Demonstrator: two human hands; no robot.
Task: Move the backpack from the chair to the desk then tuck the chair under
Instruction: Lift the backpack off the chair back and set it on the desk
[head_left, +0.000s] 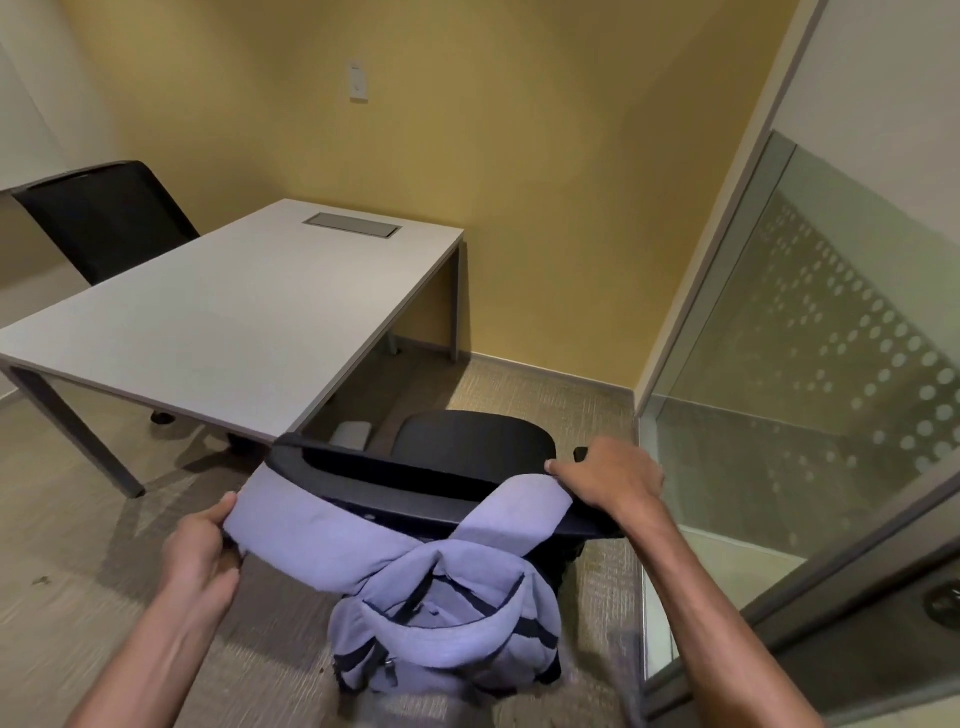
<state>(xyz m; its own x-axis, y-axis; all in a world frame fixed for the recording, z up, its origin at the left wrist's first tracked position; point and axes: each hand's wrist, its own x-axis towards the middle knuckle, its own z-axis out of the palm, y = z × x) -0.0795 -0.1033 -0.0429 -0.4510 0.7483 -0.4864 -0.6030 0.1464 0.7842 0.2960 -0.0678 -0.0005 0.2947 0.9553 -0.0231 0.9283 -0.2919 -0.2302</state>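
Observation:
A lavender backpack (441, 618) with black trim hangs behind the backrest of a black chair (467, 441), its two shoulder straps looped over the backrest's top edge. My left hand (200, 556) grips the left strap where it bends over the backrest. My right hand (608, 480) rests on the backrest's right end, fingers pinching the top of the right strap. The chair stands pulled out from the near right corner of the pale grey desk (218, 322), seat facing the desk.
A second black chair (104, 218) stands at the desk's far left side. A grey cable hatch (352, 226) is set in the desktop. A frosted glass partition (810, 364) runs close on the right. Yellow wall behind, carpeted floor around.

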